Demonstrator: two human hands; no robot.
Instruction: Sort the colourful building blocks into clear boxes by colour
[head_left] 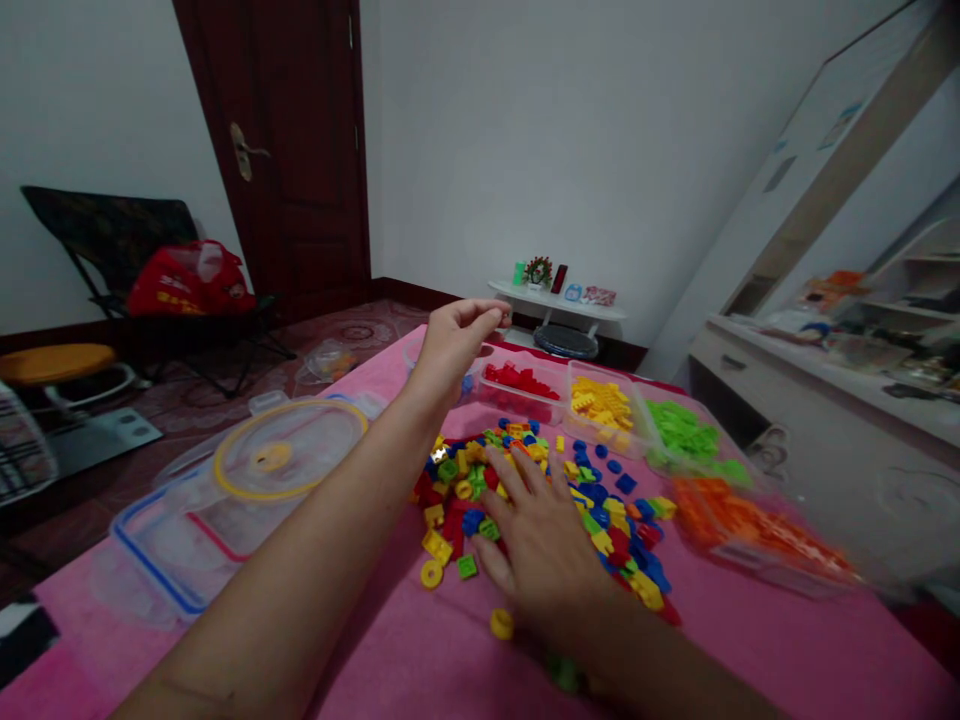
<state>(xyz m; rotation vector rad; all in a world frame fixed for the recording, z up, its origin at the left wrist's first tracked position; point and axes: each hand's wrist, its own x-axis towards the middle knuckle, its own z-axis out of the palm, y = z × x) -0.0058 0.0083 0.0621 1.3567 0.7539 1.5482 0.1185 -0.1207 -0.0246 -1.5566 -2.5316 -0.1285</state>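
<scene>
A heap of small plastic bricks (600,505) in red, blue, yellow and green lies on a pink cloth (420,660). My right hand (536,535) rests flat on the heap with its fingers spread. My left hand (457,335) is raised above the far left of the heap, close to a clear box (420,352) that it mostly hides. Its fingers are pinched together and what they hold is hidden. Behind the heap stand clear boxes of red bricks (521,385), yellow bricks (600,402), green bricks (686,432) and orange bricks (750,530).
Clear lids (247,480) with yellow, blue and red rims lie stacked at the left on the cloth. A white cabinet (825,400) stands at the right, a small white table (559,300) behind, a dark door (292,150) and a folding chair (150,270) at the left.
</scene>
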